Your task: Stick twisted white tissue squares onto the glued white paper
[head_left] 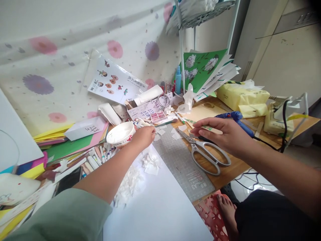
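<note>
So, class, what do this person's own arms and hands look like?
The left arm wears a plain grey-green sleeve that covers only its upper part; the right arm shows bare, with no sleeve in view. The left hand and right hand are gloveless, and no watch or bracelet shows.

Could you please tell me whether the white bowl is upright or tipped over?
Upright: the white bowl stands with its open rim facing up.

The grey mat (175, 160) reads "A3"; the white box (146, 109) seemingly bears numbers.
</note>
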Demonstrator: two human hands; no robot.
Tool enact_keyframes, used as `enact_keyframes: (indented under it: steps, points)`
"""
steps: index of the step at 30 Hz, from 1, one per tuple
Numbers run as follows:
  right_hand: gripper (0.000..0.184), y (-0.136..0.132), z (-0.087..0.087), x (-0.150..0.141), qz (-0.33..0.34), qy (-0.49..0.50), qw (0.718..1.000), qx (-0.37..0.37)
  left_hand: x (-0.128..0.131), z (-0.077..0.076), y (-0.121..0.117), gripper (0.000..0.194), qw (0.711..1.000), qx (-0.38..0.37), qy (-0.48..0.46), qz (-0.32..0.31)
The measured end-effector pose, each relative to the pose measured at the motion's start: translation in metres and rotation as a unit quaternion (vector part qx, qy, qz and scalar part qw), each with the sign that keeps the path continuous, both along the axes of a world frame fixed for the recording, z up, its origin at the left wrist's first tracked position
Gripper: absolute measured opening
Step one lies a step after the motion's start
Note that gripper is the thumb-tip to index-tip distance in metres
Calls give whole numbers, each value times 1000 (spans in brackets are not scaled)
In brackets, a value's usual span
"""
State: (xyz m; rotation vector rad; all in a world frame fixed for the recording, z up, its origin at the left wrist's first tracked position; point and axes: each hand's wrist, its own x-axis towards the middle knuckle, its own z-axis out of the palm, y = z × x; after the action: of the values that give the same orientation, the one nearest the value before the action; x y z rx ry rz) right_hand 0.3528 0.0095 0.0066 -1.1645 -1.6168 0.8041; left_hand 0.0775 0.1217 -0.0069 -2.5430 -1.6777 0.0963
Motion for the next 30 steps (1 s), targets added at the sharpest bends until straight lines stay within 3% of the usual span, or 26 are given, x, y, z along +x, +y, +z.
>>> enact_keyframes:
  steps: [8,13,17,21,25,28,30]
  points:
    - [28,-1,3,-1,7,2,1000,12,14,-14,27,32,1000,6,-5,1]
    - [27,0,3,-4,4,10,1000,3,14,-5,25,31,999,32,-30,-22]
    - [27,0,1,-7,12,63,998,-6,5,11,-9,12,991,77,-85,-72]
    - [29,-1,0,-12,15,21,1000,-10,-11,16,-62,11,975,107,-142,-132]
    - [27,-4,0,-24,30,-19,999,19,-24,4,-104,14,963,103,-159,-193]
    - [23,-11,-2,-39,79,-36,996,23,-30,-7,-119,18,959,112,-156,-210]
    - [20,-17,-6,-48,106,-70,990,65,-31,-12,-124,21,957,121,-150,-216]
